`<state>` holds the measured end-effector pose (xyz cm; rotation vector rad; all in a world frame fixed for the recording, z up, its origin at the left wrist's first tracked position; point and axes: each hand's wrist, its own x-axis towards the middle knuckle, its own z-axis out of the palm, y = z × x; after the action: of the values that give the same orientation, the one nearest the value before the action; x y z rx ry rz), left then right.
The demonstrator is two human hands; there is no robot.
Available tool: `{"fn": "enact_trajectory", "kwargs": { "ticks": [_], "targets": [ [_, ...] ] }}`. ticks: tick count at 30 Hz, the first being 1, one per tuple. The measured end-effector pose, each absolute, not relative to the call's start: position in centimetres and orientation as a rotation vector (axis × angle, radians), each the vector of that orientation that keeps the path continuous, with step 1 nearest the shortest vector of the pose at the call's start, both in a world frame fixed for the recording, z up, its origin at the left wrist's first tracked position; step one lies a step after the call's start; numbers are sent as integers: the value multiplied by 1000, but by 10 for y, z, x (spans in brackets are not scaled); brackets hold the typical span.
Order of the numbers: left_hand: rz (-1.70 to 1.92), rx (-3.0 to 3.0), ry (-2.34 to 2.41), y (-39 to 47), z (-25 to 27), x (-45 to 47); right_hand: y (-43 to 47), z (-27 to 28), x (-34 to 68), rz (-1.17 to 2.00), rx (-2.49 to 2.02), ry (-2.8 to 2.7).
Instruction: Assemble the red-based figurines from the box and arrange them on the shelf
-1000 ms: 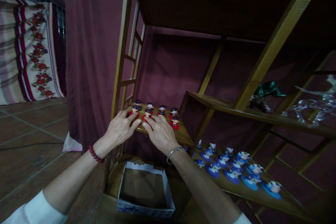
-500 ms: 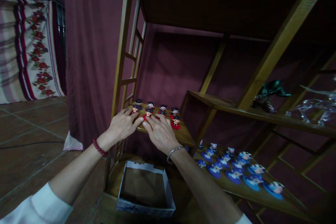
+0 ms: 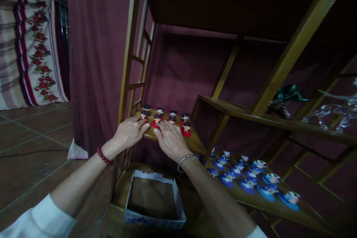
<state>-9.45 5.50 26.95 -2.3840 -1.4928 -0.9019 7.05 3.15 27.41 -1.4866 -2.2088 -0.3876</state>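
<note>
Small figurines with black hair stand in two rows on a wooden shelf (image 3: pixel 195 143). My left hand (image 3: pixel 128 134) rests at the shelf's left front edge, fingers stretched out, beside the front-left figurine (image 3: pixel 143 114); its fingertips partly hide the red base. My right hand (image 3: pixel 171 139) reaches over the front edge, fingers extended toward a front-row figurine (image 3: pixel 172 120) whose lower part they cover. Between the hands stands another figurine (image 3: pixel 157 119) on a red base. At the right end is a figurine (image 3: pixel 186 128) that neither hand touches. Whether the fingertips press on any base is unclear.
Below the shelf sits an open shallow box (image 3: pixel 178 200). Several blue-based figurines (image 3: pixel 248 184) stand on a lower shelf at right. A clear glass ornament (image 3: pixel 331 113) and a dark green ornament (image 3: pixel 287 100) occupy another shelf. A lattice side frame (image 3: pixel 129 67) rises at left.
My left thumb has drawn back left, away from the middle figurine, so the gap between my hands is wider. My right hand has shifted slightly; the figurines look unmoved.
</note>
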Motion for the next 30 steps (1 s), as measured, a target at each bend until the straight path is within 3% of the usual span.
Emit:
{"fn": "enact_trajectory", "kwargs": {
  "ticks": [30],
  "targets": [
    [-1183, -2394, -1230, 29, 253, -67, 5, 271, 86, -430, -1477, -2144]
  ]
}}
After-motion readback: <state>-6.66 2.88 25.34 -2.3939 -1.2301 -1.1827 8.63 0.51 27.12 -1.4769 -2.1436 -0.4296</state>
